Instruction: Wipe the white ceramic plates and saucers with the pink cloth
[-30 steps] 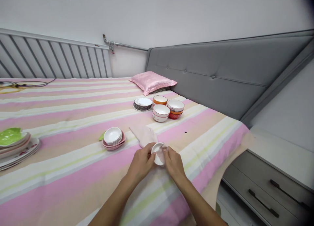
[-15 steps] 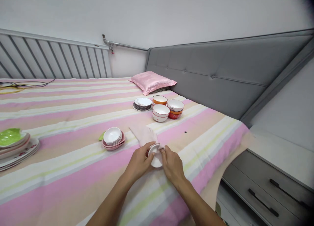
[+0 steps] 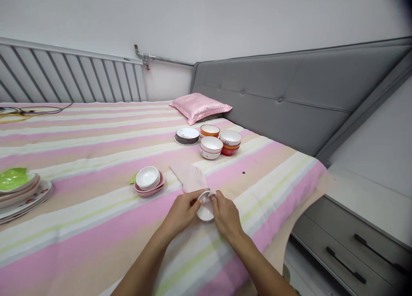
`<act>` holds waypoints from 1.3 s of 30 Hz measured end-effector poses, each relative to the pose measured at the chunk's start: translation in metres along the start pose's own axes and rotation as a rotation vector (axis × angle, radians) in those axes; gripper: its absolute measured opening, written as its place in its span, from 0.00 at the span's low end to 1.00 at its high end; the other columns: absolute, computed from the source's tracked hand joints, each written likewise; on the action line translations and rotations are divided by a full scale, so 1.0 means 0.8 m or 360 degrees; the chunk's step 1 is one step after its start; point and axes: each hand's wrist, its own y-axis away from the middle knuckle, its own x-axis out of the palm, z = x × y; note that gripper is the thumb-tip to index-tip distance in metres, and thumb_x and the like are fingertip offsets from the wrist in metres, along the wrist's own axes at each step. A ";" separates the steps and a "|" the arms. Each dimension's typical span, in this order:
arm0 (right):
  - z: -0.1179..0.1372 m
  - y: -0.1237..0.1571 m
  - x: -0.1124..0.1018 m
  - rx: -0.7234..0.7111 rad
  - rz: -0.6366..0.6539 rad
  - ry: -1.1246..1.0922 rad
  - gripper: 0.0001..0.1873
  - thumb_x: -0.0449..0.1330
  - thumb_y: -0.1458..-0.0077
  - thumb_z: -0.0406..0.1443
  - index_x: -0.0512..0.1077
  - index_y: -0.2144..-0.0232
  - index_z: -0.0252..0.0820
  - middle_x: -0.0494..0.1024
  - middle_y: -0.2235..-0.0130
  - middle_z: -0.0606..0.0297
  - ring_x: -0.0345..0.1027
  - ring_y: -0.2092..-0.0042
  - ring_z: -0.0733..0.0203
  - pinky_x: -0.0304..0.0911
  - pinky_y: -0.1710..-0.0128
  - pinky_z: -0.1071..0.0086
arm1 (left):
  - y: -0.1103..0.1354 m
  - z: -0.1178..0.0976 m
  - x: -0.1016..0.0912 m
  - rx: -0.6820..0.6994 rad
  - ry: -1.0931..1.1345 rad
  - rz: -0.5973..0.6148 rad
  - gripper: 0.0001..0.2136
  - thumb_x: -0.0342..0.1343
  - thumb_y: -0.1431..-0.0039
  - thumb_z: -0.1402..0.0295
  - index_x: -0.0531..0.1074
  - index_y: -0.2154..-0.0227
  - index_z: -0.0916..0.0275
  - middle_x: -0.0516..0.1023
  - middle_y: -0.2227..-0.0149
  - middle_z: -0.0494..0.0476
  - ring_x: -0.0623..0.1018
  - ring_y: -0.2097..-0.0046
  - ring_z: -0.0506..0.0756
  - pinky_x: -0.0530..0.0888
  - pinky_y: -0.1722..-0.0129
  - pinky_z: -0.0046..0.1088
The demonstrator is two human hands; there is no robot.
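Note:
A small white bowl [image 3: 205, 211] is tilted up between my two hands, low in the middle of the view. My left hand [image 3: 184, 210] grips its left rim between thumb and fingers. At the right rim, my right hand [image 3: 225, 213] pinches a pale pink cloth [image 3: 192, 179] against the bowl. The rest of this cloth lies on the bed just beyond the bowl. Left of my hands, several small white bowls [image 3: 147, 176] are stacked in pink dishes [image 3: 150, 191], with a bit of green showing beside them.
Bowls [image 3: 211, 148] and a stack of plates [image 3: 187, 135] stand farther back on the striped bedsheet [image 3: 96, 176]. Behind them lies a pink pillow [image 3: 200, 107] by the grey headboard [image 3: 267, 90]. At far left, a green leaf-shaped dish [image 3: 14, 179] tops more plates. A drawer cabinet [image 3: 347, 240] stands right.
The white bowl has shifted very slightly down and turned a little in my hands. My hands otherwise keep nearly the same place, and the other dishes have not moved.

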 end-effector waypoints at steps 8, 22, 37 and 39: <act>0.003 0.001 0.000 0.0012 -0.0013 0.0045 0.14 0.40 0.40 0.39 0.63 0.70 0.44 0.73 0.74 0.65 0.64 0.72 0.61 0.43 0.76 0.73 | -0.002 0.000 0.002 -0.0046 -0.0028 -0.0092 0.17 0.48 0.46 0.66 0.69 0.53 0.60 0.76 0.56 0.56 0.75 0.60 0.56 0.70 0.65 0.26; 0.000 0.001 0.001 -0.0035 -0.0048 0.0054 0.14 0.39 0.40 0.38 0.63 0.68 0.43 0.74 0.73 0.65 0.66 0.72 0.61 0.45 0.75 0.73 | 0.002 -0.005 0.001 0.0036 -0.0286 -0.0088 0.17 0.44 0.46 0.70 0.72 0.55 0.58 0.78 0.71 0.51 0.72 0.71 0.52 0.66 0.69 0.25; -0.006 -0.006 -0.008 0.0098 -0.0193 -0.0723 0.09 0.51 0.48 0.38 0.66 0.77 0.42 0.68 0.80 0.69 0.60 0.74 0.63 0.47 0.74 0.72 | -0.005 0.015 -0.009 -0.0164 -0.0082 -0.0137 0.16 0.46 0.52 0.71 0.76 0.63 0.61 0.79 0.66 0.54 0.74 0.62 0.58 0.69 0.62 0.29; -0.017 -0.016 -0.009 0.0281 -0.0271 -0.1026 0.10 0.53 0.52 0.38 0.65 0.81 0.41 0.67 0.82 0.69 0.60 0.75 0.63 0.50 0.75 0.72 | -0.007 0.023 -0.015 -0.0238 -0.0101 -0.0230 0.15 0.47 0.53 0.71 0.76 0.64 0.61 0.79 0.67 0.54 0.74 0.62 0.59 0.69 0.63 0.30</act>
